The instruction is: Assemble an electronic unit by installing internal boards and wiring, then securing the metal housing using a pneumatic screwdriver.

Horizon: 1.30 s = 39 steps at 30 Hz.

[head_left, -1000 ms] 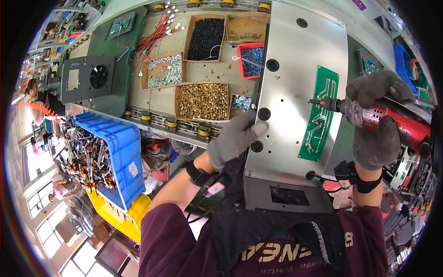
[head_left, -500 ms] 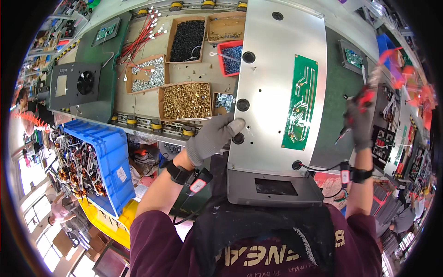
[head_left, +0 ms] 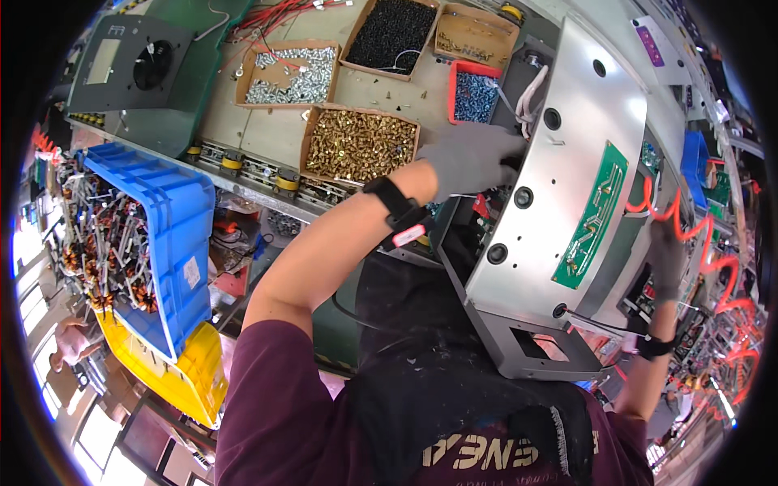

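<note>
My left hand (head_left: pixel 470 158), in a grey glove, is closed over the far left edge of the silver metal chassis (head_left: pixel 559 202), fingers curled round the panel's rim. My right hand (head_left: pixel 666 259), also gloved, presses against the chassis's right side, partly hidden behind it, so I cannot tell whether those fingers are closed on anything. The chassis stands tilted in front of me, between my two hands, with a green circuit board (head_left: pixel 596 215) fixed to its face and a rectangular cut-out near its lower end. An orange coiled hose (head_left: pixel 697 235) runs just beside my right hand. To the left of my left hand sits a cardboard box of brass screws (head_left: pixel 361 146), a box of silver screws (head_left: pixel 296 73) beyond it, and a blue bin (head_left: pixel 170 235) of wired parts further left.
</note>
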{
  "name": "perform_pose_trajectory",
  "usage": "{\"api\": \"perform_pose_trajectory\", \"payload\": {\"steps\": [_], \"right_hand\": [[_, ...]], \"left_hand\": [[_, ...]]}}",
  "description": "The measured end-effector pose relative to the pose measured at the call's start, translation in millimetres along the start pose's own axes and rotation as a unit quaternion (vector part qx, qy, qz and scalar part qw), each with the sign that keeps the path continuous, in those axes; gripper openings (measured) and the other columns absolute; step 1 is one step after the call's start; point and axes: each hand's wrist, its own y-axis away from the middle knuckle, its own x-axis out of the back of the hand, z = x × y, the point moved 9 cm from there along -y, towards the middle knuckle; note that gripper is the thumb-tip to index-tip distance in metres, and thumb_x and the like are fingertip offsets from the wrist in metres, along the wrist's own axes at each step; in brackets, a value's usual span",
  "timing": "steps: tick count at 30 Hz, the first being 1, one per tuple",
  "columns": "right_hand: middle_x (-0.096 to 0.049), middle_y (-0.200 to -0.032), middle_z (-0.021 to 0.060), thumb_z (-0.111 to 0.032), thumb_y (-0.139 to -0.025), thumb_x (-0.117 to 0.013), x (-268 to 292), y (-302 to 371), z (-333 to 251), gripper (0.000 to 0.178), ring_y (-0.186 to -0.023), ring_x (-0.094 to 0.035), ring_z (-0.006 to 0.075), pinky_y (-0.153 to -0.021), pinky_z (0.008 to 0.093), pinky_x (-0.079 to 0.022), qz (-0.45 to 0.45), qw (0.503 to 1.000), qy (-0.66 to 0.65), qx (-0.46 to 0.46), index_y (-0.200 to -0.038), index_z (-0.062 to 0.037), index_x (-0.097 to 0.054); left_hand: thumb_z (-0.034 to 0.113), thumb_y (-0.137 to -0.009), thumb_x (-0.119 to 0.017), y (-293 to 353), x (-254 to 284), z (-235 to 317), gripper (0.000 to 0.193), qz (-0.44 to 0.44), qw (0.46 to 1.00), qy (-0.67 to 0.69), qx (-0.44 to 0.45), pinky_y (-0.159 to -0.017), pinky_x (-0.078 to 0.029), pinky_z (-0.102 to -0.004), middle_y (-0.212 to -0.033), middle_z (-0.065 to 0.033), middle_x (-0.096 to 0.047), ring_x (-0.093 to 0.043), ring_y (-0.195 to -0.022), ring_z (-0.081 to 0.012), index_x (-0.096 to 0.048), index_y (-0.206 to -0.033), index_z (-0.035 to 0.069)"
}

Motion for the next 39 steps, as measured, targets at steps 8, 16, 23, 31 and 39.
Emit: {"api": "perform_pose_trajectory", "payload": {"steps": [8, 16, 23, 31, 39], "right_hand": [[-0.064, -0.11, 0.0069, -0.037, -0.09, -0.053, -13.7, -154.4, -275.0, 0.045, -0.097, -0.06, 0.0198, -0.083, 0.0329, -0.046, 0.066, 0.938, 0.024, 0.341, -0.121, -0.0041, -0.057], [-0.057, -0.082, -0.0032, -0.048, -0.091, -0.054, -11.6, -207.2, -243.4, 0.053, -0.071, -0.048, 0.0039, -0.062, 0.0186, -0.039, -0.026, 0.987, -0.038, 0.157, -0.118, -0.0025, -0.06], [-0.063, -0.094, 0.0047, -0.044, -0.093, -0.053, -3.2, -205.4, -260.2, 0.049, -0.086, -0.054, 0.0121, -0.079, 0.0237, -0.041, -0.024, 0.966, -0.052, 0.253, -0.116, -0.0014, -0.06], [-0.055, -0.06, 0.0147, -0.03, -0.094, -0.052, -10.3, -171.6, -304.2, 0.035, -0.056, -0.053, 0.0217, -0.059, 0.0349, -0.043, 0.095, 0.958, 0.026, 0.27, -0.078, -0.0003, -0.062], [-0.056, -0.058, 0.0097, -0.033, -0.092, -0.054, -38.8, -173.3, -297.7, 0.037, -0.053, -0.052, 0.0203, -0.055, 0.0335, -0.043, 0.037, 0.985, -0.028, 0.164, -0.076, -0.0009, -0.062]], "left_hand": [[0.023, -0.084, -0.056, -11.1, -18.5, -10.5, 0.025, -0.039, 0.997, -0.059, 0.01, -0.078, -0.05, -0.0387, -0.099, -0.0061, -0.063, -0.062, -0.092, -0.0275, -0.065, -0.107, 0.017], [0.018, -0.077, -0.063, -6.7, -5.6, -7.1, 0.014, 0.072, 0.995, -0.071, -0.022, -0.07, -0.049, -0.0377, -0.085, -0.0045, -0.061, -0.061, -0.083, -0.0257, -0.066, -0.09, 0.015], [0.02, -0.077, -0.065, -1.8, -3.1, -3.1, 0.012, 0.111, 0.991, -0.066, -0.025, -0.068, -0.049, -0.0378, -0.083, -0.0042, -0.061, -0.061, -0.084, -0.0264, -0.066, -0.087, 0.014], [0.021, -0.079, -0.062, 1.2, -5.1, -9.0, 0.016, 0.115, 0.993, -0.024, 0.01, -0.07, -0.048, -0.0398, -0.087, -0.0061, -0.061, -0.06, -0.085, -0.0286, -0.065, -0.093, 0.013], [0.018, -0.082, -0.056, -1.6, -14.5, -8.0, 0.017, 0.111, 0.993, -0.016, 0.048, -0.074, -0.048, -0.0414, -0.092, -0.009, -0.061, -0.059, -0.088, -0.0324, -0.065, -0.096, 0.013]]}}
